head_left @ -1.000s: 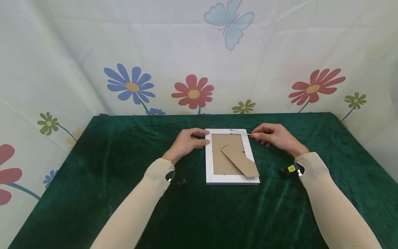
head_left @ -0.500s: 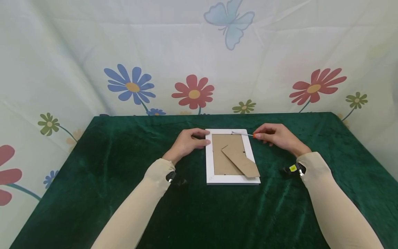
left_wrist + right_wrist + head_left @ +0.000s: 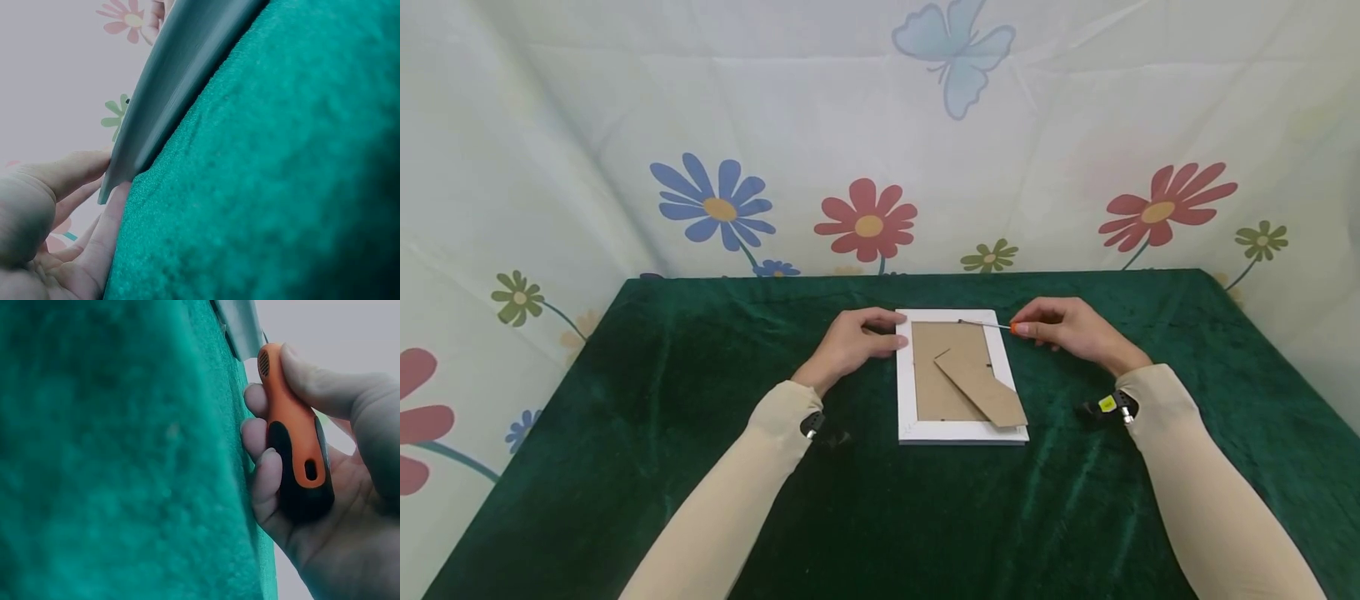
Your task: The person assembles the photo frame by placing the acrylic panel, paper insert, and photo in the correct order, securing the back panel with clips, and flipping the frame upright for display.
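A white picture frame lies face down on the green cloth. Its brown backing board shows, with a cardboard stand leg slanting across it. My left hand pinches the frame's upper left edge, thumb on top and fingers at the underside in the left wrist view. In my right hand is a screwdriver with an orange and black handle, fingers curled round it. Its thin shaft crosses the frame's top right border, the tip right at a small dark tab on the inner top edge.
Dark green velvet cloth covers the table. Behind it hangs a pale curtain printed with flowers and a butterfly. A small black device sits at the right cuff, another at the left.
The screwdriver's tip has shifted slightly toward me, from the frame's top border to the dark tab at its inner edge. My right hand moved a little right; my left hand stays in place.
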The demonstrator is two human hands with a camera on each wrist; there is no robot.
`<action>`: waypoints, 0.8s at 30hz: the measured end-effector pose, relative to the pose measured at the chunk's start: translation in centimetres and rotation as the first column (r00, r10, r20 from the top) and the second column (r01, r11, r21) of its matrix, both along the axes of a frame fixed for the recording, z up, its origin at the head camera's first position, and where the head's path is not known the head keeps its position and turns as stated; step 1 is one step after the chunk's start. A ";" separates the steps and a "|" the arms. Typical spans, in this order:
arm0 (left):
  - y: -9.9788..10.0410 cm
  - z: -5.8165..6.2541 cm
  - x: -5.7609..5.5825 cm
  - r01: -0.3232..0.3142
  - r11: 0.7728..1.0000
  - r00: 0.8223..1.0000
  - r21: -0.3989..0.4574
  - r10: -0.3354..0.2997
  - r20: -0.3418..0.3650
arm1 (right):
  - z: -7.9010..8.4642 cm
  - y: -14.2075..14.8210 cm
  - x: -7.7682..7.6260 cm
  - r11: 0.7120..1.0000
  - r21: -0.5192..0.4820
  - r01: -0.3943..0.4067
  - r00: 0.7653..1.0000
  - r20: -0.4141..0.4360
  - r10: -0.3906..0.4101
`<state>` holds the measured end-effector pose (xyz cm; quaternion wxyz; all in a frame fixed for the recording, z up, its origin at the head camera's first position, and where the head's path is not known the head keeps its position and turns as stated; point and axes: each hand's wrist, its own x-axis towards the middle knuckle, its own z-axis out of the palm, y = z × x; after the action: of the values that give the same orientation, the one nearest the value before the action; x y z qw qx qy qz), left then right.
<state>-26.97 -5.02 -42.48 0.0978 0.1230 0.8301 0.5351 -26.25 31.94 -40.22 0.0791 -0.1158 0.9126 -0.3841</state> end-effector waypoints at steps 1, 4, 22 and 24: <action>0.0 0.0 0.0 -0.001 1.000 1.000 0.000 0.001 -0.001 | 0.0 0.0 -0.1 1.000 0.003 -0.001 1.000 0.000 0.001; 0.0 0.0 -0.1 -0.007 1.000 1.000 -0.002 0.007 -0.002 | 0.1 0.0 -0.2 1.000 0.007 0.001 1.000 0.013 -0.002; 0.2 0.0 0.1 -0.010 1.000 1.000 0.008 0.010 0.012 | 0.7 0.1 -0.5 0.997 0.022 -0.074 0.996 0.043 0.073; 0.1 0.1 0.2 -0.014 1.000 1.000 0.008 0.014 0.013 | 0.9 0.0 -0.6 0.996 0.022 -0.088 0.995 0.045 0.087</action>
<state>-26.82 -4.90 -42.37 0.0986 0.1141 0.8281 0.5399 -26.88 31.98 -39.34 0.1175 -0.1460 0.9092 -0.3719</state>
